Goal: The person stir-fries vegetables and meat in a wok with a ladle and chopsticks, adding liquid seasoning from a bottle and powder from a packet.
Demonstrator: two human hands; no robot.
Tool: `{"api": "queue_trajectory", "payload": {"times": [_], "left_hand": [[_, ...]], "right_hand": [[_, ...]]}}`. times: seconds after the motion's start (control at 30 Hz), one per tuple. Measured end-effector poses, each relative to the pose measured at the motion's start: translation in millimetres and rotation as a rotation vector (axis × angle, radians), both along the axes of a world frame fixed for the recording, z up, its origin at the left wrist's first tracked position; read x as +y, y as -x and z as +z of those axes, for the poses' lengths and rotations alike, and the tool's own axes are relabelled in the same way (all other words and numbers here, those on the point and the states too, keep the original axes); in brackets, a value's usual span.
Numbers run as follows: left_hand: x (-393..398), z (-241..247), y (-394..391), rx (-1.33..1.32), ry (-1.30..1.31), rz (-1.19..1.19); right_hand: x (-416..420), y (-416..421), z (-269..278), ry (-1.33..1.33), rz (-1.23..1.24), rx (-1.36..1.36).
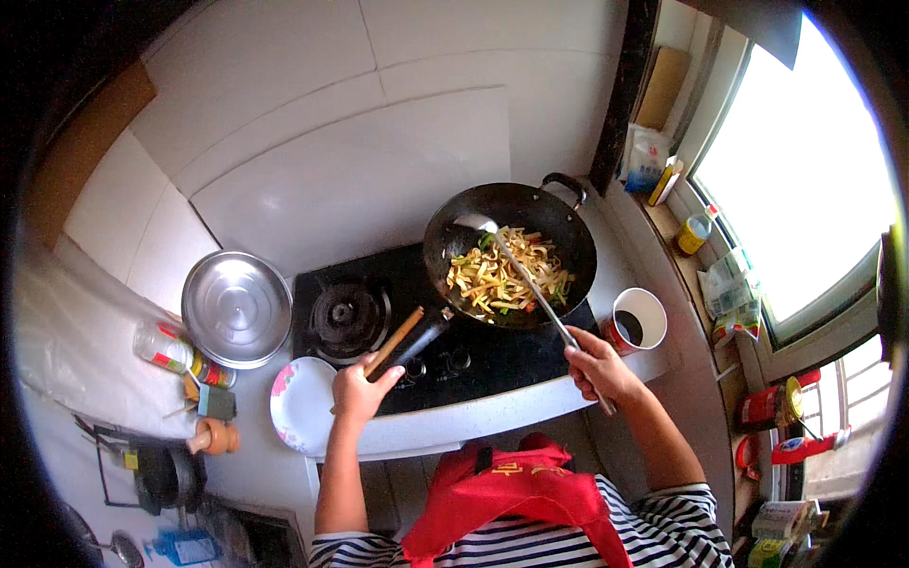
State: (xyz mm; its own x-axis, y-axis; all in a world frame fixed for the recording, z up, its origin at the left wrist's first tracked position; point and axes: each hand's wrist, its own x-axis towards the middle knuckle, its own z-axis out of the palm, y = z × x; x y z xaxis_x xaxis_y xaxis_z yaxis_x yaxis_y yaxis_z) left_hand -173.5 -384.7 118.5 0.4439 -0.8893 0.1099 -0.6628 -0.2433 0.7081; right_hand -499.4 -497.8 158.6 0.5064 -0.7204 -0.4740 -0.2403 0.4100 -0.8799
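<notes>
On the right burner stands a black wok (575, 284) holding sliced food strips (508, 273), pale brown with green and red bits. My left hand (360, 392) is closed around the wok's black handle (424, 339), and a slim wooden stick (396, 339), possibly chopsticks, is gripped along with it. My right hand (602, 366) grasps the long shaft of a metal ladle (529, 277). The ladle's head rests inside the wok at its far left, beside the food. Just left of my left hand lies a white plate (302, 408) with pink floral edging.
A black gas hob (405, 266) has an uncovered left burner (342, 312). Beside it sits a round metal lid or basin (238, 309). A paper tub (643, 319) with dark contents stands near my right hand. Bottles and packets line the windowsill (657, 213). A wooden mortar (216, 437) is at left.
</notes>
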Motion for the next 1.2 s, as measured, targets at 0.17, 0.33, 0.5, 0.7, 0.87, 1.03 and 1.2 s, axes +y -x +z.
{"api": "queue_trajectory", "payload": {"times": [0.17,0.33,0.5,0.7,0.87,1.03,1.2], "left_hand": [[-11.2,-13.3,25.6,0.031,-0.023,0.029],[-8.5,-37.3,67.3,0.125,-0.007,0.037],[-2.2,-28.2,95.2,0.200,-0.085,-0.040],[2.6,-31.8,120.5,0.355,-0.106,-0.112],[10.0,-40.7,117.6,0.360,-0.105,-0.169],[8.8,-30.5,126.8,0.456,-0.065,-0.286],[11.6,-28.9,115.4,0.460,0.025,-0.353]], "right_hand": [[17.8,30.6,19.1,0.089,0.161,0.234],[46.4,70.5,77.3,0.101,0.042,0.420],[57.5,98.0,127.9,0.039,0.106,0.499],[44.5,82.0,61.1,0.376,0.110,0.610],[55.4,72.6,48.9,0.139,-0.188,0.300],[58.6,51.1,25.7,0.071,-0.340,0.201],[69.3,29.2,25.0,0.071,-0.271,0.073]]}}
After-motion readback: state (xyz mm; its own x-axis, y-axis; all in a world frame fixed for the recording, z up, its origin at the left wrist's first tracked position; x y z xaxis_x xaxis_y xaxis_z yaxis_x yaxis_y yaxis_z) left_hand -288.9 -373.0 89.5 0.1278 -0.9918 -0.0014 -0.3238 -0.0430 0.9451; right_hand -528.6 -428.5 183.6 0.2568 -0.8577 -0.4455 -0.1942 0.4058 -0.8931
